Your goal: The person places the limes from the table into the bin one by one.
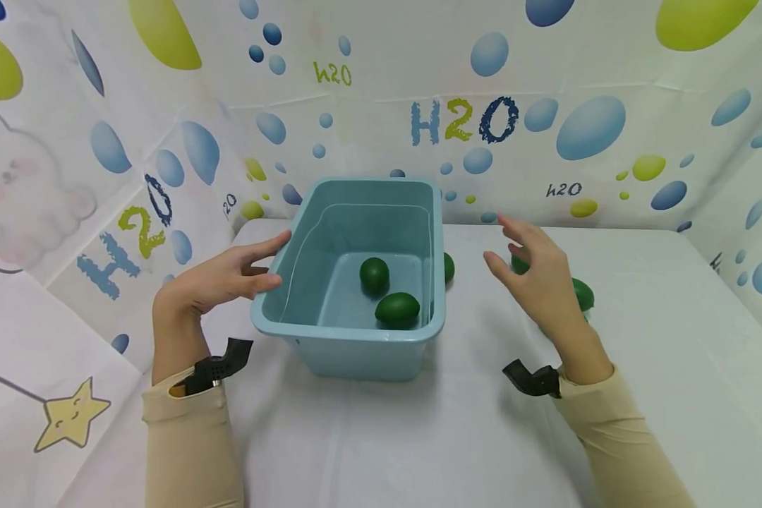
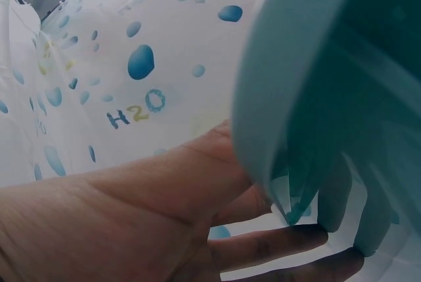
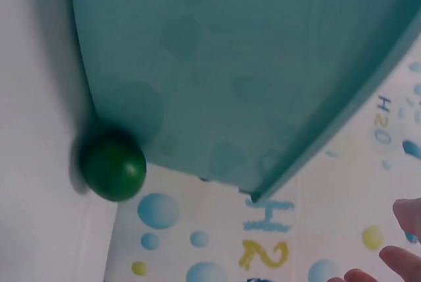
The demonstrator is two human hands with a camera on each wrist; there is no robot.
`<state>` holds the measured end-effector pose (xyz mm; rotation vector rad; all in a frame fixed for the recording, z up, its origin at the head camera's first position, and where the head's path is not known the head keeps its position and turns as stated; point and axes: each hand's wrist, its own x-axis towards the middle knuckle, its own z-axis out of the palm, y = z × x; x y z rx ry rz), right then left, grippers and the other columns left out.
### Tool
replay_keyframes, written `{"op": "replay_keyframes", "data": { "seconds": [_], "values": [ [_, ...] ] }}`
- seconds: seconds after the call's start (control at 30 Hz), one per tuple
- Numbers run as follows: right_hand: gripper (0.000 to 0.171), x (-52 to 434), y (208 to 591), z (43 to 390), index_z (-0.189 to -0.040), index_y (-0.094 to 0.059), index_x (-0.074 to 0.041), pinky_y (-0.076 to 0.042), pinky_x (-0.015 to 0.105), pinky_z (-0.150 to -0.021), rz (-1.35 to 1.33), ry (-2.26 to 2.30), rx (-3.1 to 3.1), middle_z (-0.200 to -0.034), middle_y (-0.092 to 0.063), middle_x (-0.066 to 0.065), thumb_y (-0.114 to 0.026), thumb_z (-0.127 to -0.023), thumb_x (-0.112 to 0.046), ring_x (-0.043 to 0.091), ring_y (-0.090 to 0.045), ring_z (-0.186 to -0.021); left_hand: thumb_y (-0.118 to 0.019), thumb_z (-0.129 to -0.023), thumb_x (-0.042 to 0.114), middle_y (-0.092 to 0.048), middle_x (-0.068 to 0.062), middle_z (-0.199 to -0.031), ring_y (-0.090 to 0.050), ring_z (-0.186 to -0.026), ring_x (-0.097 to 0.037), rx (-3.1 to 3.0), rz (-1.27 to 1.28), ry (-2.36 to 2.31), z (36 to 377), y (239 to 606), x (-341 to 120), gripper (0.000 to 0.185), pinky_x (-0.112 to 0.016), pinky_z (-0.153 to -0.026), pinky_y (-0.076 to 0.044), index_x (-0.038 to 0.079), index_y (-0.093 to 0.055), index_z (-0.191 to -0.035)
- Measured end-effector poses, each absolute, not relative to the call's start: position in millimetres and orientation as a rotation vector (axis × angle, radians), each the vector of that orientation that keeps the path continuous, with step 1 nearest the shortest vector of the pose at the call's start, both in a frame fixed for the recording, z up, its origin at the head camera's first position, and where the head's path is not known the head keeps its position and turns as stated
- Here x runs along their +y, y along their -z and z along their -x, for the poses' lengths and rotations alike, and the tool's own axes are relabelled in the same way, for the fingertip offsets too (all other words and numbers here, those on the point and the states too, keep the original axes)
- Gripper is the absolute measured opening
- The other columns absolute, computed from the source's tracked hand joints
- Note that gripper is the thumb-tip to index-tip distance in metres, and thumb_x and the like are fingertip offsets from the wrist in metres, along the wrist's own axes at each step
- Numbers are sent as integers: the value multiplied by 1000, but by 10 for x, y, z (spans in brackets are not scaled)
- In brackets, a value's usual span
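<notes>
A teal plastic tub (image 1: 355,346) stands mid-table, holding shallow water and two dark green round fruits (image 1: 374,274) (image 1: 396,309). My left hand (image 1: 248,271) rests its straight fingers against the tub's left rim; in the left wrist view those fingers (image 2: 270,246) lie along the tub's ribbed wall (image 2: 309,85). My right hand (image 1: 533,282) hovers in the air right of the tub, fingers spread and holding nothing. A green fruit (image 1: 449,268) lies against the tub's right wall, also seen as the green fruit (image 3: 113,167) beside the tub wall (image 3: 230,65). Two more green fruits (image 1: 583,294) (image 1: 518,265) lie partly hidden behind my right hand.
A white cloth covers the table (image 1: 660,339). Bubble-patterned "H2O" sheets (image 1: 463,120) wall in the back and both sides. Black wrist camera mounts (image 1: 219,365) (image 1: 533,379) sit on both beige sleeves.
</notes>
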<state>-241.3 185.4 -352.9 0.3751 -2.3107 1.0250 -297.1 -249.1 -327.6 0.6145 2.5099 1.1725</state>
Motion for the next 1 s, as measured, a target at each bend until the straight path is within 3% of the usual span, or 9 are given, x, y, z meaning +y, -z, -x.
{"op": "replay_keyframes", "data": {
  "seconds": [0.27, 0.67, 1.0],
  "values": [
    [54, 2216, 3413, 2420, -141, -47, -19, -46, 23, -96, -148, -1116, -2325, -139, -51, 7, -64, -90, -28, 23, -53, -126, -64, -90, 31, -26, -4, -156, -47, -129, -37, 2517, -590, -1158, 2964, 3256, -2476, 73, -61, -98, -40, 37, -23, -150],
    [59, 2563, 3366, 2420, -145, -40, -21, -43, 40, -102, 155, -1101, -2423, -149, -41, 2, -60, -92, -35, 24, -46, -133, -64, -90, 31, -26, -5, -157, -44, -131, -39, 2525, -586, -1166, 2956, 3241, -2460, 73, -63, -98, -39, 37, -23, -150],
    [64, 2775, 3430, 2439, -148, -34, -16, -41, 52, -102, 251, -1038, -2519, -152, -34, 12, -57, -92, -38, 34, -41, -135, -64, -90, 31, -27, -6, -156, -47, -128, -38, 2521, -584, -1171, 2969, 3257, -2469, 73, -63, -97, -40, 37, -23, -150]
  ]
}}
